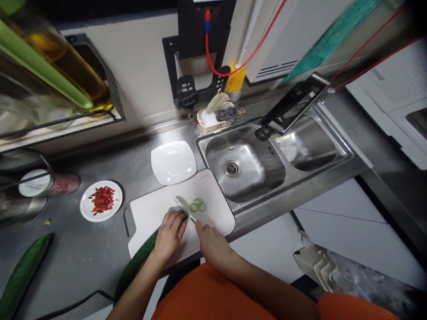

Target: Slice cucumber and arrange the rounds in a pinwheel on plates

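Cucumber (pixel 146 248) is held against the cutting board (pixel 150 211) by the left fingers (pixel 171 221); knife (pixel 183 207) is clasped by the right fingers (pixel 200 228). Slices (pixel 199 205) are clustered on the board.

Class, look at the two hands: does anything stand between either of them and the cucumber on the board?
Nothing visible for the left hand: it rests directly on the cucumber. For the right hand, yes: the knife it grips, whose blade lies at the cucumber's end.
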